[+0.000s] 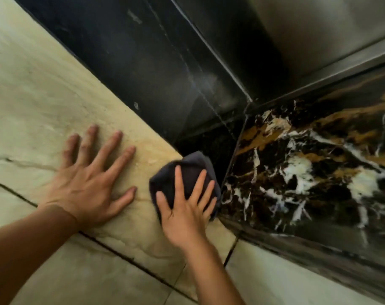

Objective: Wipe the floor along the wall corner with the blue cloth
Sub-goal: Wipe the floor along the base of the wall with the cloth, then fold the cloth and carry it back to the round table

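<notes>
The dark blue cloth (pixel 187 170) lies bunched on the beige floor tile (pixel 44 91), right at the corner where two dark walls meet. My right hand (pixel 185 208) presses flat on top of the cloth with fingers spread, covering its near half. My left hand (pixel 92 179) rests palm down on the bare tile to the left of the cloth, fingers apart, holding nothing. The cloth's far edge touches the dark strip of floor at the corner (pixel 211 139).
A black glossy wall panel (pixel 143 62) runs along the far left side. A black marble skirting with white and gold veins (pixel 308 168) stands to the right. A brushed metal panel (pixel 319 29) rises above it. Dark grout lines (pixel 121 254) cross the tiles near my arms.
</notes>
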`<move>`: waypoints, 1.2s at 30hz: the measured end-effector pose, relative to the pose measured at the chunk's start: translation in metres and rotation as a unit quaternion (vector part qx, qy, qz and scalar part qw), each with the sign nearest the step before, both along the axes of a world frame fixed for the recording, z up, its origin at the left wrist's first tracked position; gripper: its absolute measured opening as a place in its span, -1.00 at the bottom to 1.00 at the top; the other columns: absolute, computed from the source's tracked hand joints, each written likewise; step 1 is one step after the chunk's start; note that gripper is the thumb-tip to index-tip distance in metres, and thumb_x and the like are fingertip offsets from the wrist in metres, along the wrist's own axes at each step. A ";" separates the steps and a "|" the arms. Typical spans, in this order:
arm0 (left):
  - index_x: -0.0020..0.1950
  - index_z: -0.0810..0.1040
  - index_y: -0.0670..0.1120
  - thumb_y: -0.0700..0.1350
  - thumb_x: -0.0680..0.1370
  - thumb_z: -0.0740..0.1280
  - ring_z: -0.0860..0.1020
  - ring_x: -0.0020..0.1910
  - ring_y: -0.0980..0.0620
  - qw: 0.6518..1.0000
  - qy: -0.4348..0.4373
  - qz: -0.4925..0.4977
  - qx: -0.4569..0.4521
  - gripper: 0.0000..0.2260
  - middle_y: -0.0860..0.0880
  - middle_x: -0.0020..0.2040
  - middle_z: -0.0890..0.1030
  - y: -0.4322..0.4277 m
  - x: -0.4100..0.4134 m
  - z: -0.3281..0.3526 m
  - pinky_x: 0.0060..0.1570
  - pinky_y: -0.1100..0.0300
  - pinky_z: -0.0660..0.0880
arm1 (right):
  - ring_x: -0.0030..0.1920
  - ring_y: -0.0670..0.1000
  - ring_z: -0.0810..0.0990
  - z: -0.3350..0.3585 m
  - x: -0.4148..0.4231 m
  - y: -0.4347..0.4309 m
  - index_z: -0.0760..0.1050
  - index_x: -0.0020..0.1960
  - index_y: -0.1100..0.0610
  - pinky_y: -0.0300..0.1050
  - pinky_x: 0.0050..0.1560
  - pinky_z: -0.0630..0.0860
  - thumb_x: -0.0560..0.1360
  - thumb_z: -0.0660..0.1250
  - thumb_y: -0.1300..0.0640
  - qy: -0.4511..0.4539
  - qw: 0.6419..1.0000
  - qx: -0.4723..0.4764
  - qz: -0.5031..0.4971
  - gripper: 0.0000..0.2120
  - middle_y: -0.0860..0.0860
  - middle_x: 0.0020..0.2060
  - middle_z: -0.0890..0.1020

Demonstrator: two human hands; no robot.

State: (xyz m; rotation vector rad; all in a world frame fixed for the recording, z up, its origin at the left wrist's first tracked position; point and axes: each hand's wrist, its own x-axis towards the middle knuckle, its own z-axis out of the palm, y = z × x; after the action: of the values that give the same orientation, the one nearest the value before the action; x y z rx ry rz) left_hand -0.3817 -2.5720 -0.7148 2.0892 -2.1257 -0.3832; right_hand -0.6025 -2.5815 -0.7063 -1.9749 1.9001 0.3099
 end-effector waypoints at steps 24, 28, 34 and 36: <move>0.03 0.70 0.03 0.39 0.44 0.19 0.35 0.35 -0.27 0.980 0.173 0.042 0.093 -0.47 -0.13 0.25 0.56 0.068 -0.020 0.041 0.33 -0.12 0.31 | 0.52 0.24 0.20 0.042 0.049 0.140 0.66 0.20 -0.08 0.10 0.52 0.10 0.56 0.30 0.08 -0.158 0.969 -0.133 -0.134 -0.73 0.08 0.52 0.37; 0.11 0.58 -0.16 -0.13 0.46 0.37 0.51 0.18 -0.31 0.962 0.203 0.044 0.175 -0.75 -0.28 0.13 0.61 0.120 -0.027 0.054 0.15 -0.05 0.40 | 0.52 0.15 0.28 0.057 0.059 0.181 0.65 0.22 -0.02 -0.06 0.51 0.16 0.51 0.37 0.24 -0.184 0.937 -0.087 -0.284 -0.67 0.17 0.53 0.29; 0.29 0.44 -0.27 -0.31 0.54 0.34 0.60 0.00 -0.17 0.690 0.473 0.328 0.440 -0.67 -0.25 0.08 0.56 0.237 0.048 0.119 -0.20 0.01 0.57 | 0.06 0.15 0.61 0.109 0.134 0.284 0.37 0.45 0.10 -0.16 -0.36 0.62 0.48 0.42 0.33 -0.383 0.652 0.103 -0.646 -0.42 0.12 0.20 0.54; 0.10 0.51 -0.21 -0.33 0.55 0.31 0.56 -0.13 -0.10 0.636 0.496 0.355 0.473 -0.86 -0.17 -0.07 0.55 0.271 0.077 0.146 -0.25 0.06 0.52 | -0.20 0.06 0.55 0.127 0.156 0.321 0.49 0.20 0.16 -0.29 -0.60 0.39 0.53 0.38 0.25 -0.424 0.544 0.231 -0.686 -0.74 0.14 -0.03 0.57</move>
State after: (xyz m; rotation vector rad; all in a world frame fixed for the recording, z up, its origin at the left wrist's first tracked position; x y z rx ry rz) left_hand -0.3047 -2.3011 -0.5688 1.9422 -0.3180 -2.1567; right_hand -0.4466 -2.2605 -0.5793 0.1812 1.7036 -0.4870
